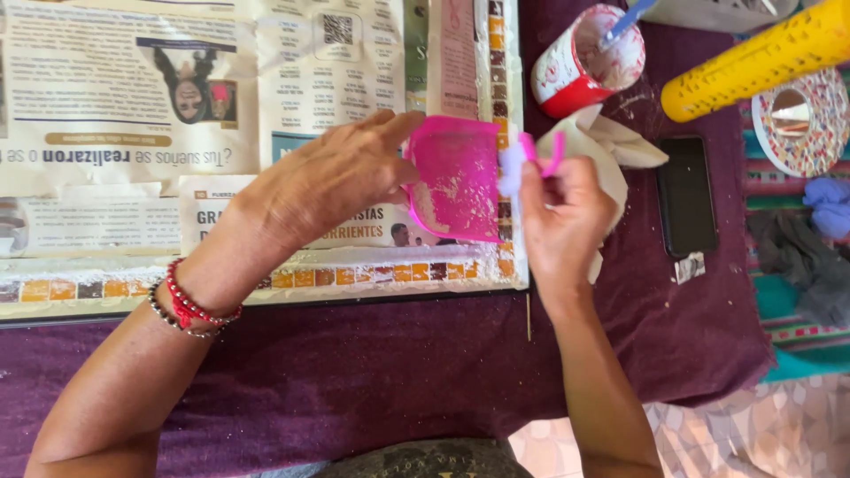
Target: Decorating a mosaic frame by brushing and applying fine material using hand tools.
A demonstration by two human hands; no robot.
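Holding a pink plastic scraper [456, 181] between both hands, above the right end of a mosaic-edged frame [390, 273] covered in newspaper [133, 106].

Left hand [332, 177]: fingers curled shut on the scraper's left edge, thumb reaching over the top edge. Beaded red and silver bracelets [190, 308] on that wrist.

Right hand [562, 212]: fingers pinched together on a pink looped handle [547, 155] at the scraper's right side, a wad of whitish cloth or paper [598, 146] bunched behind the fingers. Cannot tell whether the loop is part of the scraper or a separate tool.

Key relation: scraper sits directly between the 2 grips, flat face up toward the camera, streaked with white grout or paste. Its blade is roughly square, so the long axis is hard to call; it tilts slightly, near edge swung right. Both hands touch it; neither is nearer.

Around: red and white cup [580, 62] with white paste and a blue stick, far right; yellow perforated tube [761, 57]; dark phone [686, 195] just right of the right hand; round mosaic mirror [801, 124]; purple cloth [354, 372] over the tabletop.
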